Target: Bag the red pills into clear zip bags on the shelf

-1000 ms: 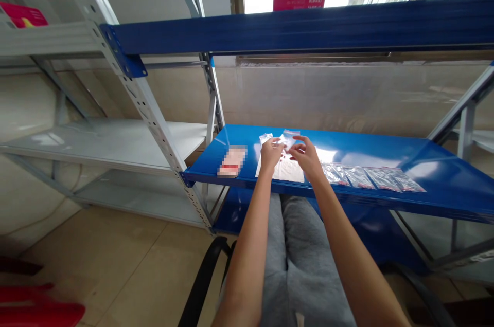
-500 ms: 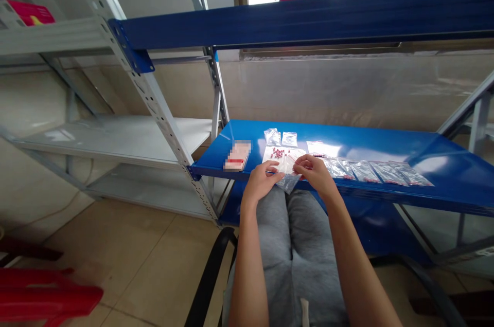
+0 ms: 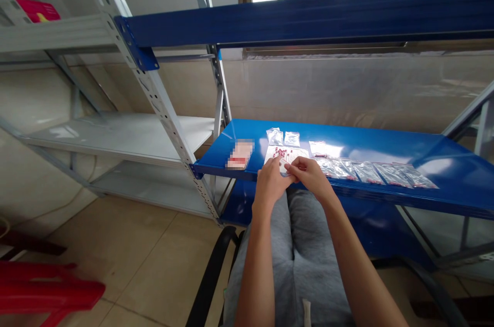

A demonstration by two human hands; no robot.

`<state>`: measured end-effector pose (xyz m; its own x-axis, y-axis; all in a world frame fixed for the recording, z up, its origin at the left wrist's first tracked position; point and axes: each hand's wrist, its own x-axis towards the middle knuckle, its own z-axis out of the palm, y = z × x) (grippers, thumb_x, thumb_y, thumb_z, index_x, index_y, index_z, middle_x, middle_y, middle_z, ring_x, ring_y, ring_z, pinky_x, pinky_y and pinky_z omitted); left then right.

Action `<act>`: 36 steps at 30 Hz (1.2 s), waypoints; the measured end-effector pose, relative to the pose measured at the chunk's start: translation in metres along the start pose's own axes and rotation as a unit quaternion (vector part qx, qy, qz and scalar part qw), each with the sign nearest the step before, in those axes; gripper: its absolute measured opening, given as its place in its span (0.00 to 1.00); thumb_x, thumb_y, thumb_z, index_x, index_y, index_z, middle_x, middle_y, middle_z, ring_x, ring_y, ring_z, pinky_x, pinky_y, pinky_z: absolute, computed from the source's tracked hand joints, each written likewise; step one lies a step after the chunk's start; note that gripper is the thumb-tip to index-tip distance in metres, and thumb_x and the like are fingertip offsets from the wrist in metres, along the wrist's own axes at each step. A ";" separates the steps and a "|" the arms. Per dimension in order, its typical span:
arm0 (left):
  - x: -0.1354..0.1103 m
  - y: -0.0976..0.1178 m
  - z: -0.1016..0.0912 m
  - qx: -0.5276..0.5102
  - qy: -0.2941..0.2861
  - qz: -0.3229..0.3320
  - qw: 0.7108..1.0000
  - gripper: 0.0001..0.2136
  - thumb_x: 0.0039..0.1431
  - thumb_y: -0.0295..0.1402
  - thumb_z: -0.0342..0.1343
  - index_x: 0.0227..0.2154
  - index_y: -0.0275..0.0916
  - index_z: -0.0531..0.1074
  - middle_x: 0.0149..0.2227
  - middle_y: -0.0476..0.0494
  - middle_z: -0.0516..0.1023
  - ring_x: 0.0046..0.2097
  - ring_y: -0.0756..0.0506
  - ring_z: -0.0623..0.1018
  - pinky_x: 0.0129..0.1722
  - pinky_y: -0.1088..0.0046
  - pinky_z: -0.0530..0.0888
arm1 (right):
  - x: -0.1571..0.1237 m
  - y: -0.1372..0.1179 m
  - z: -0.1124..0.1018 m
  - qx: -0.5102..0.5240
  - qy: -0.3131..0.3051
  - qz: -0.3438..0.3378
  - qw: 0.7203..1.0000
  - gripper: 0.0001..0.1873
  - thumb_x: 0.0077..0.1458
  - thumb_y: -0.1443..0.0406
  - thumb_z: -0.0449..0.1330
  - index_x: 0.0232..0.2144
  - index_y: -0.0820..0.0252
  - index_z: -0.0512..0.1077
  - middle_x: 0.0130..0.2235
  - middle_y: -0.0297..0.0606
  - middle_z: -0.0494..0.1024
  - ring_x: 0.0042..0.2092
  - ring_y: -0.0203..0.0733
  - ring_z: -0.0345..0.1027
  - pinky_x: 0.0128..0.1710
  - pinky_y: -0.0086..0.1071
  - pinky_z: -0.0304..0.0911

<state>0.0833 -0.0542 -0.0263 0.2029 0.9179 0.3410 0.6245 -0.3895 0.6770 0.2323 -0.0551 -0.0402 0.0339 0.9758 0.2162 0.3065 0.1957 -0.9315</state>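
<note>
My left hand (image 3: 271,179) and my right hand (image 3: 310,174) meet at the front edge of the blue shelf, over my lap. Between their closed fingers is a small clear plastic zip bag (image 3: 284,168), mostly covered by the hands. The right thumb and forefinger pinch its edge, while the left fingers curl round its other side. Just beyond the hands, a white sheet (image 3: 301,152) carries a cluster of small red beads (image 3: 280,152). Whether any beads are inside the held bag is hidden.
Filled clear bags (image 3: 368,173) lie in an overlapping row to the right, with another bag (image 3: 318,148) behind. Two small bags (image 3: 292,138) sit beyond the sheet. A pixelated flat item (image 3: 239,156) lies left. A blue beam (image 3: 278,23) crosses above.
My hands have come together, the left moving right until it nearly meets the right. The bag that hung visible between them is now mostly hidden. The view has shifted slightly.
</note>
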 end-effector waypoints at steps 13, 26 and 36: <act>0.002 -0.014 0.003 -0.062 -0.007 0.002 0.998 0.23 0.55 0.41 0.69 0.51 0.37 0.75 0.46 0.38 0.77 0.46 0.40 0.78 0.46 0.65 0.75 | 0.016 0.006 -0.013 -0.009 -0.047 0.009 0.999 0.20 0.61 0.47 0.59 0.34 0.57 0.73 0.30 0.39 0.80 0.28 0.40 0.73 0.25 0.31 0.67; 0.001 -0.030 -0.005 -0.037 0.015 -0.019 0.999 0.24 0.54 0.43 0.69 0.50 0.37 0.75 0.45 0.40 0.75 0.46 0.41 0.78 0.49 0.65 0.74 | 0.117 0.044 -0.026 -0.394 0.001 -0.014 0.919 0.09 0.56 0.72 0.61 0.37 0.64 0.81 0.41 0.52 0.83 0.41 0.50 0.76 0.37 0.33 0.64; 0.001 -0.037 -0.007 -0.047 0.029 -0.014 0.998 0.25 0.53 0.43 0.70 0.51 0.38 0.74 0.45 0.40 0.76 0.47 0.41 0.78 0.49 0.65 0.75 | 0.117 0.041 -0.026 -0.397 0.020 -0.022 0.917 0.08 0.55 0.73 0.60 0.33 0.63 0.80 0.40 0.50 0.83 0.39 0.47 0.75 0.35 0.32 0.60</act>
<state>0.0549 -0.0396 -0.0469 0.1406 0.9236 0.3568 0.5550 -0.3719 0.7441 0.2734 0.0651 -0.0459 0.0350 0.9609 0.2747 0.9045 0.0864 -0.4175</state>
